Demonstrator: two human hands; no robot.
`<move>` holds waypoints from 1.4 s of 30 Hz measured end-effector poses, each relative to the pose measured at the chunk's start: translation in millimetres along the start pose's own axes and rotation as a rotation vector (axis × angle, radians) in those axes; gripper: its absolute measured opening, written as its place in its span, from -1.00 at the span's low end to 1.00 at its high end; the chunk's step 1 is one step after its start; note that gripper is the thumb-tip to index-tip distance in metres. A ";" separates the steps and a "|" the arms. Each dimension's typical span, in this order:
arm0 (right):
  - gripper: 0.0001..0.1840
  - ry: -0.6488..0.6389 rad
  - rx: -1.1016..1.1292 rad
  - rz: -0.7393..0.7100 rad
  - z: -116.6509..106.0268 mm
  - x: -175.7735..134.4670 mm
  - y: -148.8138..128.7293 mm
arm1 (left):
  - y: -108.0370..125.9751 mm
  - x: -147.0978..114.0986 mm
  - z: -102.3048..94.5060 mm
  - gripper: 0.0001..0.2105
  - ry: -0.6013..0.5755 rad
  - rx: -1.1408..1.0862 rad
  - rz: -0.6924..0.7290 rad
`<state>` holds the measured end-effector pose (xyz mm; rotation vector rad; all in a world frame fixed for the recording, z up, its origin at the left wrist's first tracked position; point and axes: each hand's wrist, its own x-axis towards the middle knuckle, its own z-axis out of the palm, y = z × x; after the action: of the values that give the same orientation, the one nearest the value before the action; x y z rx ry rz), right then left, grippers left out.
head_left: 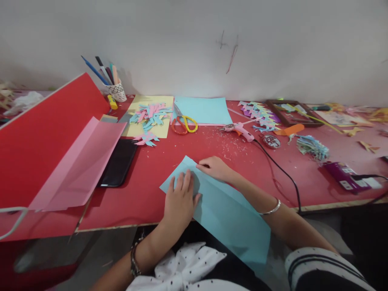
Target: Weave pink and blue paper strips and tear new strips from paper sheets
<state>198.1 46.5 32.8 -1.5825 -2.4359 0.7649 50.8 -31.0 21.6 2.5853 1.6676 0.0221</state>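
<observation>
Left hand (181,200) lies flat, fingers (179,182) loosely spread on blue paper (233,224); right hand (218,169) pinches the paper's edge.

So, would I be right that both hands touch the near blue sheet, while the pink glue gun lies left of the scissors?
Not quite: the head view shows the pink glue gun right of the scissors. The left hand and right hand do touch the near blue sheet.

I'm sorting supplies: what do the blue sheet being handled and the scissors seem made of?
Blue sheet: probably matte paper or thin card, given its dull face and fold line.
Scissors: greyish blades, likely metal; smooth red and yellow handles, perhaps plastic.
</observation>
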 end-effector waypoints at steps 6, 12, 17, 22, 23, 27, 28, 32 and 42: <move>-0.67 0.045 -0.003 -0.022 3.4 13.2 -3.1 | -8.3 12.6 0.1 -0.58 0.013 -0.036 -0.022; -0.66 0.044 -0.057 -0.003 5.2 17.9 -2.9 | -4.6 15.8 3.3 -0.53 0.006 -0.034 -0.068; -0.68 0.140 -0.146 -0.057 7.8 12.5 -1.8 | -0.6 15.1 1.0 -0.51 -0.005 -0.052 -0.092; -0.68 0.143 -0.152 -0.042 10.5 12.5 0.5 | 2.1 13.1 -1.9 -0.49 -0.052 -0.032 -0.080; -0.68 0.148 -0.153 -0.039 10.9 13.0 0.9 | 2.9 12.5 -2.2 -0.49 -0.061 -0.025 -0.077; -0.67 0.158 -0.147 -0.033 11.8 15.1 2.3 | 5.0 10.9 -2.7 -0.48 -0.071 -0.020 -0.078; -0.67 0.161 -0.140 -0.034 11.8 15.4 3.2 | 5.1 10.8 -2.7 -0.48 -0.070 -0.021 -0.079; -0.63 0.178 -0.073 -0.080 10.3 13.8 9.6 | 5.0 10.6 -1.5 -0.48 -0.063 -0.023 -0.076; -0.64 0.132 0.014 -0.167 4.9 6.0 15.4 | 5.7 9.2 2.2 -0.48 -0.038 -0.006 -0.068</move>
<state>206.1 55.0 20.2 -1.3576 -2.4233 0.6272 59.9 -25.0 19.5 2.5067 1.7375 -0.0253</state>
